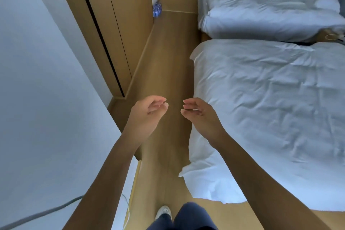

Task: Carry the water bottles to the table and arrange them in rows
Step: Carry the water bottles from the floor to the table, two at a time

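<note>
A pack of water bottles (pixel 157 9) with blue labels stands on the wooden floor far ahead, against the base of the wooden cabinet. My left hand (pixel 147 115) and my right hand (pixel 200 115) are raised in front of me over the floor, palms facing each other. Their fingers are loosely curved and hold nothing. Both hands are far from the bottles. No table is in view.
A narrow wooden floor aisle (pixel 168 61) runs ahead between a white wall (pixel 37 80) with a wooden cabinet (pixel 121 24) on the left and two beds with white duvets (pixel 270 108) on the right. A grey cable (pixel 37 214) hangs at lower left.
</note>
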Demonstrator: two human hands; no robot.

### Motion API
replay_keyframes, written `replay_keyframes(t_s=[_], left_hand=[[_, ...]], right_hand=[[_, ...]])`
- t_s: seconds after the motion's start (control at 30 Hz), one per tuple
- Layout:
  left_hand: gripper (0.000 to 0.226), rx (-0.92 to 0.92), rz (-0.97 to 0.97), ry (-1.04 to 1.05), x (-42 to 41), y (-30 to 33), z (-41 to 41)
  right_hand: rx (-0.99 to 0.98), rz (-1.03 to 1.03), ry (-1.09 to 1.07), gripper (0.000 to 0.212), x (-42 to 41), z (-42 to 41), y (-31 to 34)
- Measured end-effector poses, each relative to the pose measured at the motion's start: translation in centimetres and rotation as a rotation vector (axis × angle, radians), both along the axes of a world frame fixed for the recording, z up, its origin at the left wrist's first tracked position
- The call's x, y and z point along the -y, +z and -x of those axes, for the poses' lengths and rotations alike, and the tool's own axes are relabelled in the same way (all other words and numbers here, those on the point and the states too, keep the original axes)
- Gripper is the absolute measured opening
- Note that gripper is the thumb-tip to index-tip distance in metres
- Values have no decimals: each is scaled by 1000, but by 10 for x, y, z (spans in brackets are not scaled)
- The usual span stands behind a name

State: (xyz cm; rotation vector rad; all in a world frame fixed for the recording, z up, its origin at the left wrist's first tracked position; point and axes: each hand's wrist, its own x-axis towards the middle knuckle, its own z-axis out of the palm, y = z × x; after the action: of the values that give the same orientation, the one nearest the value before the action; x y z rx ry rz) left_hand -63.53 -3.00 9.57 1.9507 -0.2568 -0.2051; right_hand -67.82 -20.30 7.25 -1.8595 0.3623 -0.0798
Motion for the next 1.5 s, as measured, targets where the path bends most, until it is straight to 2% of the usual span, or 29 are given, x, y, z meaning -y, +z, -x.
replay_keyframes(t_s=[0.13,0.43,0.8,1.03,1.23,1.5], left_hand=[[16,-48,-24,-24,12,-21,-72],[22,-113,-11,60,78,-59,-237],[11,-134,30,87,205,-59,-483],[8,-178,57,70,241,-84,-617],[8,-200,70,58,261,-107,-763],[16,-235,87,92,291,-103,-956]], right_hand=[[-36,-32,-10,28,15,-70,-19],[-158,-100,-4,27,81,-242,-69],[-166,-77,5,29,208,-481,-61],[-215,-73,20,32,246,-611,-78],[-225,-52,-24,28,266,-768,-87],[-225,-140,-100,29,294,-951,-73]])
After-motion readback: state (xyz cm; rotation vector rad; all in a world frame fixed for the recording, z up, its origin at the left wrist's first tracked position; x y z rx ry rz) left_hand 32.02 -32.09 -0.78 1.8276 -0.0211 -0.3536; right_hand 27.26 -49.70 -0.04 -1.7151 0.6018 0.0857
